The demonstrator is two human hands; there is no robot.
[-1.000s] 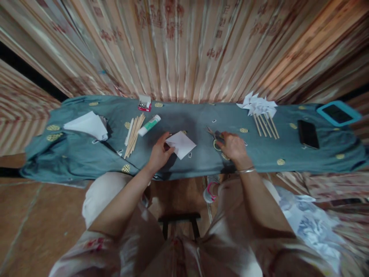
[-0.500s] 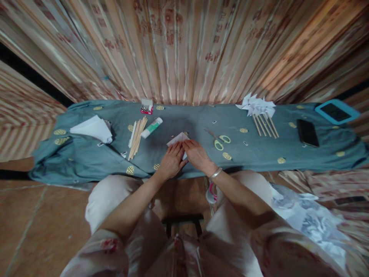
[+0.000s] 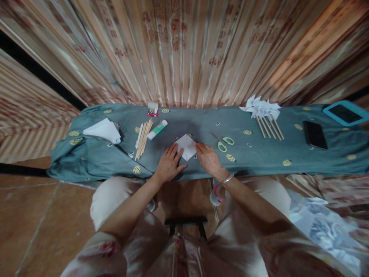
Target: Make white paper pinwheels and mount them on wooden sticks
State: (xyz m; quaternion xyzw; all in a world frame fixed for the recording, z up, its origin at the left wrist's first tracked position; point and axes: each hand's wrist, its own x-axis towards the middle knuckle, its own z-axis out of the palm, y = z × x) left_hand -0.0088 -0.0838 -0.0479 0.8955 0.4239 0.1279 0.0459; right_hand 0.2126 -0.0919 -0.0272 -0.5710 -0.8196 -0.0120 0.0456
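A square sheet of white paper (image 3: 186, 147) lies like a diamond on the cloth, with a crease running down its middle. My left hand (image 3: 169, 163) rests flat at its left corner, fingers spread and thumb apart. At the right corner is my right hand (image 3: 210, 158), its fingers together and bent over the paper's edge; its thumb is hidden. Green-handled scissors (image 3: 222, 141) lie to the right of this hand, blades partly apart. A glue stick (image 3: 157, 129) and a bundle of thin wooden sticks (image 3: 144, 139) lie to the left.
White paper pinwheels (image 3: 261, 107) on sticks lie at the back right, near a black phone (image 3: 315, 134) and a blue-framed tablet (image 3: 346, 112). Folded white papers (image 3: 104, 130) lie left. A small red box (image 3: 152, 109) of metal pieces stands behind the glue stick.
My hands have moved apart to opposite corners of the paper, uncovering its creased face. The whole view has shifted slightly, so the table's things appear further right.
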